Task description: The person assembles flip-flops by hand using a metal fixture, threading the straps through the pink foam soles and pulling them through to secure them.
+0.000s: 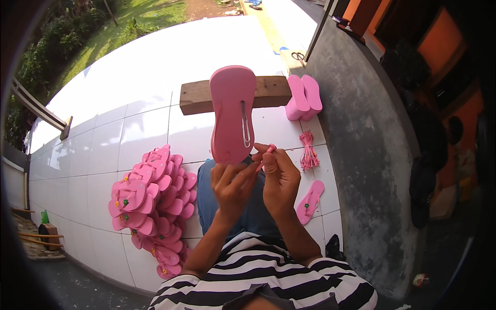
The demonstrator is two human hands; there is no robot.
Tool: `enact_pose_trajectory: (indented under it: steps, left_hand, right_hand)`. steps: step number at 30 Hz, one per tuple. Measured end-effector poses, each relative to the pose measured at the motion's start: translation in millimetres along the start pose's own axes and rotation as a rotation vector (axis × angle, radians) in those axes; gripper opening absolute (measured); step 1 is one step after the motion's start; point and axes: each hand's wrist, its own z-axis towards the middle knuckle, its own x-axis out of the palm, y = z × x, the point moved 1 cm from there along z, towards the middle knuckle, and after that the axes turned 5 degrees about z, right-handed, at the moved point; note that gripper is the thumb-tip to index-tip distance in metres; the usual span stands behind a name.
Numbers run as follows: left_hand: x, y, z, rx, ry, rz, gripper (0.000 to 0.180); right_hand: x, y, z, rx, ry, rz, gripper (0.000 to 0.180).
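Pink sandal sole (232, 113) held upright above the lap, heel end down in the left hand (231, 183), grip clenched on it. Right hand (279, 175) just beside, fingers pinching a pink strap end (269, 149). Metal loop tool (246, 124) runs along the sole. Outward on white tiled floor (103, 150): heap of finished pink sandals (152, 201) left, strap bundle (308, 150) and single sandal (310, 199) right, wooden block (196, 96) beyond.

Hard sun pours onto the white tiled floor (129, 134) ahead of me, glaring so strongly that the far tiles wash out. The grey wall (361, 170) to my right is evenly lit, and beyond it things sink into shade. Straight edges bow outward, and the picture's corners go black.
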Motion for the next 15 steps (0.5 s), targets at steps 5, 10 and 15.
enact_pose_trajectory:
  steps: [5,10,15]
  left_hand:
    - [-21,10,35,-0.081,-0.102,-0.208,0.032]
    - [-30,48,120,-0.004,-0.107,0.021,0.029]
    - [-31,48,167,-0.087,0.402,-0.190,0.027]
  right_hand:
    - [-11,-2,38,0.179,0.256,0.484,0.037]
    - [-10,-1,44,0.258,0.572,0.377,0.041]
    - [-15,-14,44,0.282,0.631,0.353,0.039]
